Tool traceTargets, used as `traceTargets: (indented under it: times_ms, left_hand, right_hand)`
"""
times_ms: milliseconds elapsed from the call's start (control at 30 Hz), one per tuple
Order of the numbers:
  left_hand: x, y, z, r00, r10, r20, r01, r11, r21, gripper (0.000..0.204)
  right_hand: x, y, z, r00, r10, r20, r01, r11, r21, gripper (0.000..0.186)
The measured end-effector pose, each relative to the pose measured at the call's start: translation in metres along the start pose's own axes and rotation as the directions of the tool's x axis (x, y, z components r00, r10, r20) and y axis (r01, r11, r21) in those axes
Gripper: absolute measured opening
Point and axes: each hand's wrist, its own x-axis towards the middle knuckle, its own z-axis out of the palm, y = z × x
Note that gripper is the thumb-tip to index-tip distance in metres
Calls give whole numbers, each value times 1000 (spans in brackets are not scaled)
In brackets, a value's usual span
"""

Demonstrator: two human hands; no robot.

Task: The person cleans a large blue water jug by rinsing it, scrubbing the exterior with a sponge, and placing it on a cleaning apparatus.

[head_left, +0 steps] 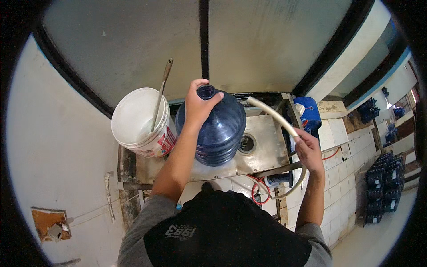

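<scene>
Clasping the ribbed, round-necked plastic jug (224, 127) is the left hand (198, 104).

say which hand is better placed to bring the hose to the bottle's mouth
Probably the right hand: it grips the pale hose, while the left hand curls around the neck of the blue bottle.

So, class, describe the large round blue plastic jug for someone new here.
Start at the grey metal counter at the picture's centre. On it, right of the white plastic bucket, the large round blue plastic jug stands upright, the person's left hand around its neck. Its narrow mouth and glossy blue, ribbed body set it apart from the pale, wide-mouthed bucket.
</scene>
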Motion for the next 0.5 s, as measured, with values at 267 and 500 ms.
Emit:
traceTargets:
  times_ms: [267, 500]
  left_hand:
    - [38, -37, 11, 807, 107, 581, 91, 949, -302, 29]
    - [2, 0, 62, 996, -29, -82, 26, 999, -37, 31]
  right_hand:
    - [-37, -82, 23, 992, -100, -76, 81, 972, -220, 37]
    - [-27, -93, 24, 990, -142, -26, 132, 964, -230, 35]
